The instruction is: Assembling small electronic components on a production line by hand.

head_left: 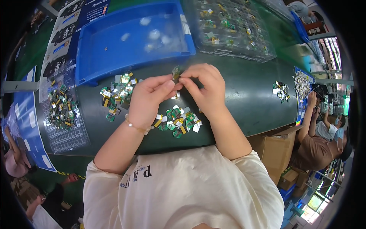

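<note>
Both of my hands meet over the middle of the dark green table, at a small circuit board (175, 72) held upright. My left hand (152, 91) is closed, pinching the board's lower left side between thumb and fingers. From the other side, my right hand (204, 86) has its thumb and forefinger pressed together at the board's edge. Below my hands lies a loose pile of small green boards with silver and yellow parts (178, 121). Beside my left wrist is another pile of such boards (117, 93).
A blue bin (133, 59) with clear plastic pieces stands at the far side. Stacked clear trays (236, 30) of boards stand to its right. At left, a clear tray (70, 139) carries more boards; a small heap (281, 91) lies right. A cardboard box (276, 152) and co-workers are at right.
</note>
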The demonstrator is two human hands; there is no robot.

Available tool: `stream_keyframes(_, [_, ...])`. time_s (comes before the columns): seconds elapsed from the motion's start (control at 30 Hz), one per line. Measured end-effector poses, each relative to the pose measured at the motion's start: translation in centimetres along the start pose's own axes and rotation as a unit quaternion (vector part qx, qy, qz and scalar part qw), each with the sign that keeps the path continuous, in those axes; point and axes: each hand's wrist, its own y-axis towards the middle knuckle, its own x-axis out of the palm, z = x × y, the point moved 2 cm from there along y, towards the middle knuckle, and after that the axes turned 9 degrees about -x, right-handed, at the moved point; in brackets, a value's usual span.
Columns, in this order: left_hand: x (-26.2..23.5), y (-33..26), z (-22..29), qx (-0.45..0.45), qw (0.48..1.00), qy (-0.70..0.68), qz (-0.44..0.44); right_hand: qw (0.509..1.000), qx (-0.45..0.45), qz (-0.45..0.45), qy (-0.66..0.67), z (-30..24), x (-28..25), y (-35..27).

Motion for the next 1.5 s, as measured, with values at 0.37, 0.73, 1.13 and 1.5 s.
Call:
stream_keyframes(0.37, [-0.8, 0.5, -1.0, 0.060, 0.990, 0.125, 0.021, 0.999, -0.002, -0.041, 0.019, 0.4, 0.1, -0.2])
stream_keyframes(0.73, [-0.9, 0.9, -0.1, -0.028, 0.996, -0.073, 0.037, 0.997, 0.009, -0.033, 0.071, 0.7, -0.4, -0.3])
stream_keyframes(1.13, [-1.9, -0.3, 2.3, 0.208, 0.946, 0.211, 0.133, 0.957, 0.176, -0.193, -0.130, 2.8, 0.8, -1.5])
stream_keyframes(1.5, [-4.0, -2.2, 7.0, 0.173, 0.780, 0.582, 0.149, 0.982, -0.006, -0.181, -0.050, 1.5, 1.3, -1.1])
